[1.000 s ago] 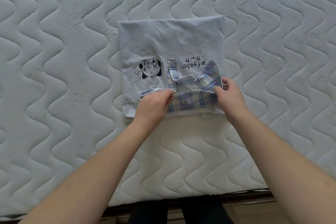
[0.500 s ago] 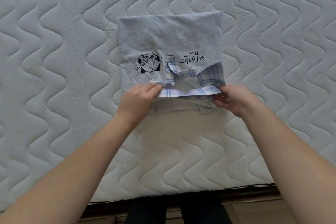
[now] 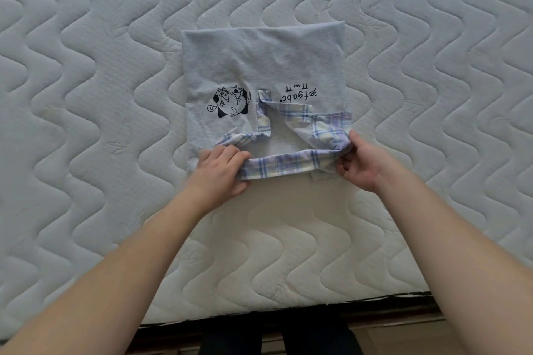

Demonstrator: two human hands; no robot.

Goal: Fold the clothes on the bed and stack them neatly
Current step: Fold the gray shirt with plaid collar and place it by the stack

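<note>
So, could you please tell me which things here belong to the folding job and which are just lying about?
Part of the job:
- light blue printed shirt, folded on the mattress
- its plaid collar, held by the left hand and right hand

Just there:
- quilted mattress
- dark bed frame edge

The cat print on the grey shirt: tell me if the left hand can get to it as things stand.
Probably yes. The cat print lies uncovered just beyond the left hand, with nothing between them, but that hand would first have to release the plaid collar.
</note>
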